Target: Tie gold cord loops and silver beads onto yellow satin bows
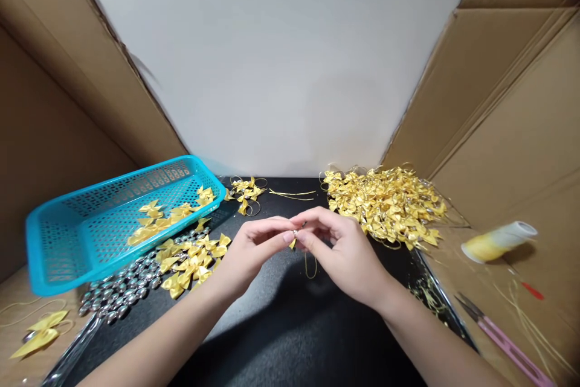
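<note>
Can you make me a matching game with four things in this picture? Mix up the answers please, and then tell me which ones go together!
Column one:
1. Plastic basket
2. Snips
3. Spool
4. Left hand and right hand

Column two:
A. White and yellow
B. Close together at a small yellow piece
C. Turquoise, with yellow bows inside
D. Pink and dark

Right pairs: 1-C, 2-D, 3-A, 4-B
</note>
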Available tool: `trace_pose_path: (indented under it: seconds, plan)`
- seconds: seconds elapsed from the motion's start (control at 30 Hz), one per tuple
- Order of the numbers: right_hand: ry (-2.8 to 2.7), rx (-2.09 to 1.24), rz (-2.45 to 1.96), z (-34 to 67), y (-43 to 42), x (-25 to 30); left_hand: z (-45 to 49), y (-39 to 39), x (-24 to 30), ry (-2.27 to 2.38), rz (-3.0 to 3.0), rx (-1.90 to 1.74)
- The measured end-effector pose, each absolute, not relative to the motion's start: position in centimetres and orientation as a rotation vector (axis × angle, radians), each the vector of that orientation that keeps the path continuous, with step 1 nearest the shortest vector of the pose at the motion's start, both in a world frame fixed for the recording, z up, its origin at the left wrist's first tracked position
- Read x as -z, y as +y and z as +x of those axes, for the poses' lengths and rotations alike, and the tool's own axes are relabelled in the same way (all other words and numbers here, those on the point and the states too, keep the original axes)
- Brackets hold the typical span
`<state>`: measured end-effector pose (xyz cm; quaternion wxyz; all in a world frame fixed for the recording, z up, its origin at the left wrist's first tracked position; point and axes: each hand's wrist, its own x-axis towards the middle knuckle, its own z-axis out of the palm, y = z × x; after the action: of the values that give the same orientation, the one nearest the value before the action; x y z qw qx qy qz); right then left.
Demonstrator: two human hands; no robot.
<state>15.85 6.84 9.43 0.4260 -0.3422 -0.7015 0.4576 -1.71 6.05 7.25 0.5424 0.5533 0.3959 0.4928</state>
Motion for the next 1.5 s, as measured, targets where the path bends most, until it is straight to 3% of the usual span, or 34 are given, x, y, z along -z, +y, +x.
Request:
trace_pose_path:
  seconds: [0.33, 0.57, 0.77, 0.93, 1.13, 1.5]
  plan:
    - [-1.424, -1.341, -0.859, 14.4, 7.5, -7.0, -1.1, 6.4, -6.2, 1.067, 1.124, -1.404]
    - [-1.236, -1.458, -0.791, 13.9, 8.3, -5.4, -0.9, 6.4, -6.2, 1.054, 1.19, -1.372]
    - [-1.321, -1.379, -0.782, 14.1, 8.5, -5.0, -1.5, 6.9, -6.9, 1.066, 1.134, -1.422]
    - [-1.548, -1.372, -0.868, 14.9, 9.9, -3.9, -3.7, 7.5, -9.9, 1.069, 0.909, -1.746]
    - [-1.87, -1.025, -1.092, 15.4, 11.5, -1.6, -6.1, 6.8, -13.6, 0.904, 0.903, -2.025]
    - [-2.078, -0.884, -1.299, 15.6, 12.2, 0.4, -7.4, 5.4, -14.3, 1.11, 1.1, -1.975]
